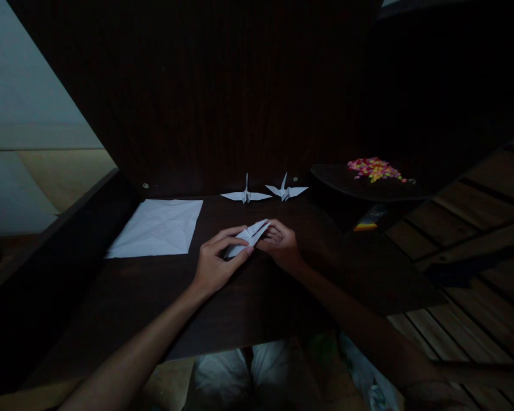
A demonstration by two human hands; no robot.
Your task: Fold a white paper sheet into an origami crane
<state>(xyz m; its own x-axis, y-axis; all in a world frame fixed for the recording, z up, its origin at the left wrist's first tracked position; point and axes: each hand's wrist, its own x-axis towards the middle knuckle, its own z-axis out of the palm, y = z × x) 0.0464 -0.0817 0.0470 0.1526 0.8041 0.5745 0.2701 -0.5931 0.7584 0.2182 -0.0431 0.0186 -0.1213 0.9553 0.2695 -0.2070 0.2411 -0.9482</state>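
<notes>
My feed is dim, and most of it is the dark back panel (223, 85), upright behind the tabletop's (145, 308) far edge. A dark side panel (47, 274) walls off the left edge. In the far left corner I see a white sheet (156, 228), lying flat with faint creases. A dark raised shelf (332, 176) with a curved front stands at the far right corner.

The left hand (217, 256) is grasping a folded paper (251, 233), fingers along its far side and thumb on the near side. The right hand (284, 244) is at the paper's right end with curled fingers; I cannot tell whether they pinch it. That white, pointed paper sits about midway between the tabletop's near and far edges.

On the shelf I see a pile of small pieces (372, 169), pink, red and yellow. Near the middle of the far edge stands one paper crane (246, 197), wings spread; a second paper crane (285, 193) stands just right of it, slightly turned.
</notes>
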